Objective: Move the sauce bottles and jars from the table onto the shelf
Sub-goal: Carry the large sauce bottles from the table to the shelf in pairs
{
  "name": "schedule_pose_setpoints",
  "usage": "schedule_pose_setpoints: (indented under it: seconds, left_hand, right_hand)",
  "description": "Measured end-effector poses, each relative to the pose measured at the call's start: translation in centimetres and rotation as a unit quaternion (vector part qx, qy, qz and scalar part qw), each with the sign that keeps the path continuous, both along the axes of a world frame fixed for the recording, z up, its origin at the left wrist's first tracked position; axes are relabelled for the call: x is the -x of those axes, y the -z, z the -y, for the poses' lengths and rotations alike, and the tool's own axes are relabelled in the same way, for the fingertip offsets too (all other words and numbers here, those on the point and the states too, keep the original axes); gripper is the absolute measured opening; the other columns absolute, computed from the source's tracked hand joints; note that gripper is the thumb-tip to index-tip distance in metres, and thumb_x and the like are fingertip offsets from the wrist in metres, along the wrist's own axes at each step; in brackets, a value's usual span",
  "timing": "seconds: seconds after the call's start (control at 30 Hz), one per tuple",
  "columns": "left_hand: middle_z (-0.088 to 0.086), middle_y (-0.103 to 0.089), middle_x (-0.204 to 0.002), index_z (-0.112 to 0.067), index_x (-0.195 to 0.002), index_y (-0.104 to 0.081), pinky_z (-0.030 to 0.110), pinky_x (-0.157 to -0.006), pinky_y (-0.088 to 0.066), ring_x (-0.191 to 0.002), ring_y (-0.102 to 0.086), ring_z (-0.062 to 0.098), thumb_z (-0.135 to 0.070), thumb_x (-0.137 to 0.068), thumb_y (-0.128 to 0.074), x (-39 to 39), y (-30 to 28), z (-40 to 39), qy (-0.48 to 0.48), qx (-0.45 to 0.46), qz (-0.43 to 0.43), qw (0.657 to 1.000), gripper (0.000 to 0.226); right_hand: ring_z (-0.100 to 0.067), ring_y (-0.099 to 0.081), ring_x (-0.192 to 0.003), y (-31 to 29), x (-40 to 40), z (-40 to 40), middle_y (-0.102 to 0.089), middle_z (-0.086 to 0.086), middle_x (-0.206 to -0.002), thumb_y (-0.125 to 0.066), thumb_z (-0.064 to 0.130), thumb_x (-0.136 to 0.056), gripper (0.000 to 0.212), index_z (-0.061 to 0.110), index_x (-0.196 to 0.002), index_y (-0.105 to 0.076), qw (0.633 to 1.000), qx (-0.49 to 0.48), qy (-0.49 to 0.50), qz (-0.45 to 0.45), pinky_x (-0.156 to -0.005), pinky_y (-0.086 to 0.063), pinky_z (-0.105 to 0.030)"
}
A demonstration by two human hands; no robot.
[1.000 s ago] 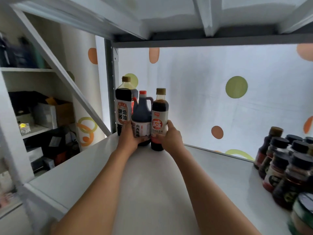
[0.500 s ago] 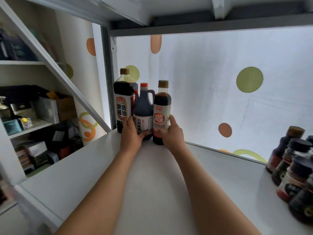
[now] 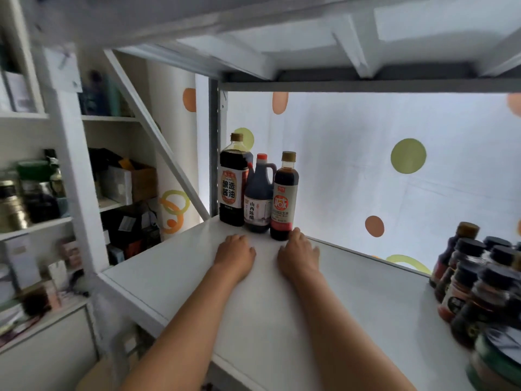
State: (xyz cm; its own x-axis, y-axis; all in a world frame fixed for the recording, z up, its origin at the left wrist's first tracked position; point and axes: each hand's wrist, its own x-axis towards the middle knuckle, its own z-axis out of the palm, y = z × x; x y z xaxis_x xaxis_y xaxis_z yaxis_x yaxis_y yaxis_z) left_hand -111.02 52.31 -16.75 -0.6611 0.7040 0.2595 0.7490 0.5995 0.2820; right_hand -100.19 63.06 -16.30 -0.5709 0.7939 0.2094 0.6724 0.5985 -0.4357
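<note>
Three dark bottles stand upright at the back left corner of the white shelf (image 3: 197,280): a tall soy sauce bottle (image 3: 233,182), a vinegar jug (image 3: 258,200) with a red cap and a handle, and a slim gold-capped bottle (image 3: 284,198). My left hand (image 3: 234,256) hovers just in front of them with loosely curled fingers, holding nothing. My right hand (image 3: 298,255) lies beside it, fingertips close to the slim bottle's base, also empty.
Several small dark sauce bottles with black caps (image 3: 476,280) crowd the shelf's right end, a green-lidded jar (image 3: 499,359) nearest me. A grey upright post (image 3: 214,148) and a diagonal brace (image 3: 158,136) border the left. Another cluttered shelf unit (image 3: 36,193) stands further left.
Both hands have let go of the vinegar jug and the slim bottle and drawn back toward me. The bottles stay standing in the corner. The camera has pulled back.
</note>
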Motion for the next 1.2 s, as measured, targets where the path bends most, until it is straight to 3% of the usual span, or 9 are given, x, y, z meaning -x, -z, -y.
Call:
schedule_pose_setpoints:
  seconds: [0.13,0.3,0.43,0.5,0.7,0.83,0.97,1.1,1.2]
  left_hand:
    - [0.011,-0.047,-0.141,-0.007,-0.130,-0.050,0.037,-0.108,-0.032,-0.130,-0.042,0.028,-0.029,-0.102,-0.029,-2.7,0.1,3.6,0.028,0.056,-0.007,0.998,0.042]
    - [0.009,-0.035,-0.150,-0.011,-0.141,-0.040,0.045,-0.115,-0.020,-0.139,-0.028,0.026,-0.029,-0.101,-0.020,-7.7,0.3,8.0,0.052,0.098,-0.004,0.994,0.048]
    - [0.009,-0.016,-0.161,-0.009,-0.152,-0.022,0.045,-0.120,-0.011,-0.147,-0.015,0.025,-0.031,-0.102,-0.015,-10.6,0.3,11.4,0.084,0.127,0.005,0.988,0.054]
    - [0.008,-0.011,-0.162,-0.009,-0.153,-0.017,0.045,-0.121,-0.008,-0.148,-0.011,0.024,-0.031,-0.103,-0.014,-11.7,0.2,12.8,0.094,0.134,0.008,0.987,0.055]
    - [0.002,-0.026,-0.158,-0.016,-0.148,-0.032,0.041,-0.120,-0.011,-0.146,-0.020,0.019,-0.030,-0.104,-0.016,-16.0,1.5,16.5,0.069,0.043,-0.012,0.997,0.049]
    - [0.004,-0.014,-0.162,-0.014,-0.153,-0.018,0.042,-0.122,-0.002,-0.150,-0.007,0.022,-0.029,-0.105,-0.021,-19.4,2.9,18.3,0.029,0.024,-0.045,0.998,0.050]
    - [0.013,0.003,-0.163,-0.005,-0.153,0.004,0.044,-0.122,-0.012,-0.150,0.004,0.029,-0.022,-0.103,-0.037,-23.9,4.4,20.0,-0.008,0.074,-0.114,0.991,0.067]
    - [0.012,0.005,-0.163,-0.005,-0.152,0.009,0.044,-0.122,-0.012,-0.150,0.007,0.025,-0.020,-0.105,-0.031,-29.8,6.5,22.3,-0.074,0.110,-0.135,0.982,0.064]
    - [0.010,0.012,-0.162,-0.006,-0.152,0.011,0.043,-0.123,-0.006,-0.149,0.013,0.024,-0.011,-0.101,-0.039,-35.1,8.1,25.0,-0.120,0.120,-0.106,0.980,0.072]
  right_hand:
    - [-0.026,-0.032,-0.140,0.6,-3.1,2.9,-0.039,-0.012,-0.150,-0.025,0.035,-0.099,0.051,0.010,-0.142,-0.038,0.990,-0.037,-0.003,0.132,-0.113,-0.020,-0.050]
    - [-0.021,-0.007,-0.152,0.6,-7.2,7.6,-0.008,-0.007,-0.165,-0.016,0.042,-0.102,0.059,0.016,-0.155,-0.017,0.983,-0.014,-0.029,0.179,-0.120,-0.005,-0.051]
    - [-0.021,0.000,-0.152,0.5,-11.0,11.8,-0.001,-0.006,-0.165,-0.014,0.044,-0.103,0.060,0.016,-0.157,-0.008,0.978,-0.003,-0.044,0.203,-0.121,0.000,-0.049]
    - [-0.021,0.001,-0.152,0.5,-12.8,13.6,-0.001,-0.006,-0.165,-0.014,0.043,-0.104,0.060,0.016,-0.157,-0.008,0.977,-0.010,-0.056,0.206,-0.122,-0.001,-0.048]
    - [-0.023,-0.006,-0.152,0.4,-17.0,17.2,-0.009,-0.010,-0.164,-0.016,0.038,-0.104,0.057,0.012,-0.154,-0.016,0.979,-0.015,-0.086,0.184,-0.121,-0.004,-0.049]
    - [-0.025,-0.012,-0.151,0.7,-20.0,19.6,-0.017,-0.013,-0.162,-0.016,0.039,-0.104,0.058,0.008,-0.153,-0.021,0.975,-0.073,-0.120,0.171,-0.120,-0.012,-0.051]
    - [-0.028,-0.024,-0.147,2.2,-23.8,21.8,-0.029,-0.012,-0.158,-0.021,0.038,-0.105,0.055,0.008,-0.150,-0.026,0.953,-0.216,-0.138,0.163,-0.114,-0.023,-0.053]
    - [-0.024,-0.001,-0.152,4.2,-27.9,22.8,-0.003,-0.010,-0.165,-0.016,0.035,-0.106,0.058,0.010,-0.156,-0.004,0.944,-0.215,-0.210,0.137,-0.120,0.000,-0.049]
    - [-0.021,0.009,-0.151,5.8,-31.7,23.9,0.003,-0.006,-0.165,-0.013,0.036,-0.106,0.057,0.012,-0.156,-0.003,0.926,-0.220,-0.272,0.140,-0.120,0.014,-0.049]
